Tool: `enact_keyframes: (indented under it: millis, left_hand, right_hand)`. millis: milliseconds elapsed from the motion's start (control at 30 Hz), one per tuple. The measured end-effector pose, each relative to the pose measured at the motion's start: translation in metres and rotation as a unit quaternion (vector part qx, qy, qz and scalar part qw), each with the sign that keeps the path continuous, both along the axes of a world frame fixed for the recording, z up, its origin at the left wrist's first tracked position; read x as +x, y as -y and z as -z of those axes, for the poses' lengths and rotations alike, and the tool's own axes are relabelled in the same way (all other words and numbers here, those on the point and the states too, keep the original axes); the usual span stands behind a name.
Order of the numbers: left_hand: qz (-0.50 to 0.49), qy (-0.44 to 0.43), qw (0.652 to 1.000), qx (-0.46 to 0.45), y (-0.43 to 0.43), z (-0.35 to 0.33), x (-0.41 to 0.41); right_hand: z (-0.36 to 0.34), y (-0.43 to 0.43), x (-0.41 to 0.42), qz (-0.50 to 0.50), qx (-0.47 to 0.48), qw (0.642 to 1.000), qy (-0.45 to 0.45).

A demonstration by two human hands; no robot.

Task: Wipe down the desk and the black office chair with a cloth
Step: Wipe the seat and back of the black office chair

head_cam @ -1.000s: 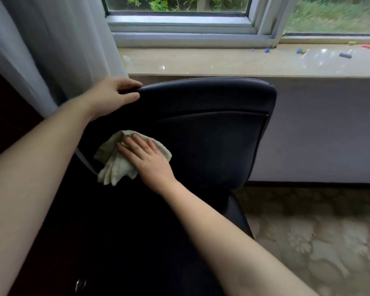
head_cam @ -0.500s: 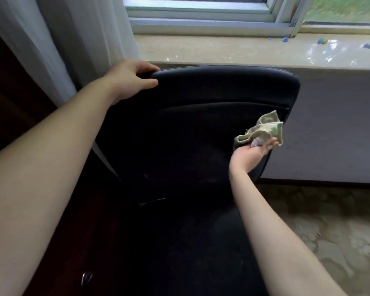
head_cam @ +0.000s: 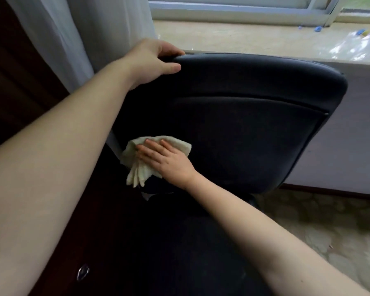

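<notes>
The black office chair (head_cam: 244,129) fills the middle of the view, its backrest facing me and its seat dark below. My left hand (head_cam: 152,60) grips the top left corner of the backrest, thumb on the front and fingers over the edge. My right hand (head_cam: 165,159) lies flat with straight fingers on a crumpled pale cloth (head_cam: 141,167), pressing it against the lower left part of the backrest. Folds of the cloth hang below my palm.
A white curtain (head_cam: 90,35) hangs at the left behind the chair. A stone window sill (head_cam: 233,37) with small coloured bits runs along the back. Dark wooden furniture with a metal pull (head_cam: 82,272) stands at the lower left. Patterned floor (head_cam: 329,231) shows at the right.
My right hand has swept the cloth from the backrest's right edge back to its lower left. The left hand keeps its hold on the top corner.
</notes>
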State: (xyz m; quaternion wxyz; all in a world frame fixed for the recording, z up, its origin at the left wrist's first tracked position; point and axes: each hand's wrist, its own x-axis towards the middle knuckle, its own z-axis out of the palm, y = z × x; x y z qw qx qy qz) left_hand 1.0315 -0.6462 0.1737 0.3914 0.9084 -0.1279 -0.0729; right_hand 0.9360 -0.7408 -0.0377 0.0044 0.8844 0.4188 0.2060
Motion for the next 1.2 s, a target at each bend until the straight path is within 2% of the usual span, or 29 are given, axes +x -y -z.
enact_keyframes:
  millis: [67, 133, 233, 333, 533, 667, 767, 900, 1067, 1167, 1200]
  left_hand:
    - [0.003, -0.003, 1.0, -0.006, 0.007, 0.0, 0.002]
    - [0.007, 0.007, 1.0, -0.012, 0.018, -0.001, 0.003]
    - [0.019, 0.011, 1.0, -0.018, 0.037, -0.001, 0.006]
    - [0.037, 0.012, 0.999, -0.015, 0.058, 0.0, 0.014]
    - [0.059, 0.032, 0.998, 0.002, 0.109, -0.001, 0.016]
    - [0.083, 0.049, 0.995, 0.034, 0.138, -0.005, 0.012]
    - [0.092, 0.067, 0.992, 0.06, 0.153, -0.005, 0.009]
    - [0.098, 0.071, 0.991, 0.059, 0.161, -0.003, 0.007]
    - [0.091, 0.074, 0.992, 0.041, 0.161, 0.0, 0.005]
    - [0.082, 0.071, 0.994, 0.026, 0.162, 0.002, 0.005]
    - [0.078, 0.073, 0.994, 0.02, 0.162, 0.003, 0.005]
  right_hand:
    - [0.006, 0.01, 0.003, -0.037, -0.116, 0.993, -0.002]
    - [0.014, 0.029, 0.002, -0.058, -0.206, 0.976, -0.043]
    - [0.032, 0.073, -0.007, -0.04, -0.32, 0.945, -0.052]
    - [0.055, 0.14, -0.026, -0.039, -0.33, 0.941, -0.066]
    - [0.076, 0.278, -0.108, 0.031, -0.342, 0.929, -0.137]
    - [0.09, 0.323, -0.157, 0.076, -0.336, 0.924, -0.164]
    - [0.084, 0.314, -0.159, 0.133, -0.293, 0.927, -0.191]
    - [0.071, 0.273, -0.118, 0.093, -0.272, 0.941, -0.18]
    - [0.033, 0.153, -0.021, 0.045, -0.205, 0.966, -0.152]
    - [-0.007, 0.082, 0.016, 0.095, -0.194, 0.96, -0.179]
    - [-0.006, 0.066, 0.022, 0.11, -0.196, 0.963, -0.152]
